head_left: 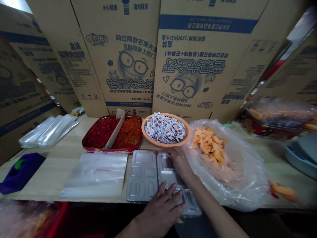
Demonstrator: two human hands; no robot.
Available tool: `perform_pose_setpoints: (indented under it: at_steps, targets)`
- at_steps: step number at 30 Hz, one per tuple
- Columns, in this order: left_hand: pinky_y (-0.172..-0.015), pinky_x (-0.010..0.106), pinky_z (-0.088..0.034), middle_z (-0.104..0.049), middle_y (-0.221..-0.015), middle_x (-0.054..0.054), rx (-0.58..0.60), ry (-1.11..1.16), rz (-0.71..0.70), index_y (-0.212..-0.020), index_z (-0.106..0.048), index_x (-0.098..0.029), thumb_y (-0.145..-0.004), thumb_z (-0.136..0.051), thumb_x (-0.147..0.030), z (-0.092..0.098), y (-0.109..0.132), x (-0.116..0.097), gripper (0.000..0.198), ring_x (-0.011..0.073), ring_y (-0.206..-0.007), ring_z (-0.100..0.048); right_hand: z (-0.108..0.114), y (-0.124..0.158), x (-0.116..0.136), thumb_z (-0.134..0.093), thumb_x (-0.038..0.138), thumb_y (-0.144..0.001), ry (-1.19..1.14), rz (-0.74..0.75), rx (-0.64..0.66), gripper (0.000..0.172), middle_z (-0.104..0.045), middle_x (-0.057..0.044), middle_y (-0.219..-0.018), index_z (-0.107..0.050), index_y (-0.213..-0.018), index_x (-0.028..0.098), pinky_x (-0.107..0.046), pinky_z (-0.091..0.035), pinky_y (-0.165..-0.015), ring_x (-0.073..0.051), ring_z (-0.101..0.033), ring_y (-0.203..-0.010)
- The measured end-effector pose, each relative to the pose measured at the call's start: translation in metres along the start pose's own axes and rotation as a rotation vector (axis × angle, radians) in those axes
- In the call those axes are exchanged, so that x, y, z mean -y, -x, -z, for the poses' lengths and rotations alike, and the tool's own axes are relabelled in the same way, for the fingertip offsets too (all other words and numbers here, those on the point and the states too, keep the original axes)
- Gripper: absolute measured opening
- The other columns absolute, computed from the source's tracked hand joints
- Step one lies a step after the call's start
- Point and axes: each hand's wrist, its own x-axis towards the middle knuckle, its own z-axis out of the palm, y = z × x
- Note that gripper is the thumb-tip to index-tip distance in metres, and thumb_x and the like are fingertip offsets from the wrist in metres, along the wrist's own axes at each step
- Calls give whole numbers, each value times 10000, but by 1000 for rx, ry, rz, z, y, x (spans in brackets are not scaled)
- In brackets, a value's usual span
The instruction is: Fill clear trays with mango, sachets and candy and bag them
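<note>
Two clear plastic trays with moulded compartments lie side by side at the table's front edge: a left tray point(143, 175) and a right tray point(166, 177). The right tray's near end sticks out past the edge. My left hand point(163, 210) is open, fingers spread across the lower part of the right tray. At that tray's far end, my right hand point(180, 160) has bent fingers closed at its rim; its fingertips are partly hidden. Just beyond is an orange bowl point(187, 140) full of small white-and-red sachets point(164, 128).
A red tub point(85, 142) holds red and orange pieces, split by a cardboard divider point(116, 129). Orange candies point(210, 145) lie in a plastic bag point(242, 178). Clear bags point(99, 173), a blue tape dispenser point(27, 172) and plastic sleeves point(49, 130) lie left. Cardboard boxes point(131, 39) stand behind.
</note>
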Motion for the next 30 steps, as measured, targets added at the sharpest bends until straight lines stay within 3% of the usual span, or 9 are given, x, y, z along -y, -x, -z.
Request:
perform_pose_setpoints:
  at_steps: [4,7,13,20,24,27,30]
  targets:
    - [-1105,477,-87,-348,-1416,45,4,7,0,-1297,-394,-201,-857,-452,-290,0,0,0,453,260,-1350,-133,3,-2,-2,-513,74,-756,52,-42,114,212,-602,-145,-1039,-646,-915,116,-389,-384,-905,-263,-495,-1031]
    - [-1104,483,-88,-342,-1419,40,15,-10,2,-1303,-388,-195,-867,-428,-270,0,1,-2,444,265,-1349,-134,4,-2,-4,-485,55,-768,23,-58,196,223,-647,-116,-946,-638,-915,124,-351,-417,-835,-233,-556,-922]
    - [-1101,499,-96,-349,-1414,49,-4,-35,11,-1279,-418,-194,-857,-447,-270,-3,1,-6,429,266,-1345,-156,7,1,-5,-447,88,-812,52,6,114,197,-657,-88,-864,-636,-836,141,-324,-420,-791,-212,-569,-854]
    - [-1105,484,-81,-360,-1408,56,-11,-29,26,-1278,-426,-196,-853,-461,-253,0,1,-6,430,253,-1346,-154,9,0,-2,-473,107,-815,62,65,7,169,-638,-103,-902,-634,-858,138,-341,-415,-834,-222,-546,-926]
    - [-1107,480,-72,-359,-1409,55,1,-26,36,-1285,-419,-199,-856,-453,-256,3,0,-6,433,252,-1348,-150,10,-1,-2,-537,123,-775,140,-46,81,188,-605,-161,-1004,-627,-939,109,-360,-419,-823,-262,-530,-976]
    - [-1110,473,-65,-365,-1407,48,3,-14,41,-1290,-411,-197,-861,-441,-242,3,0,-7,432,249,-1346,-156,12,2,-7,-528,89,-759,127,-150,123,167,-624,-135,-936,-640,-876,132,-330,-426,-766,-243,-557,-901]
    - [-1113,458,-74,-371,-1404,47,-10,4,50,-1283,-419,-190,-861,-443,-232,3,-1,-7,424,245,-1343,-170,13,5,-15,-504,102,-777,35,-142,87,143,-630,-96,-855,-636,-812,144,-303,-417,-731,-215,-557,-835]
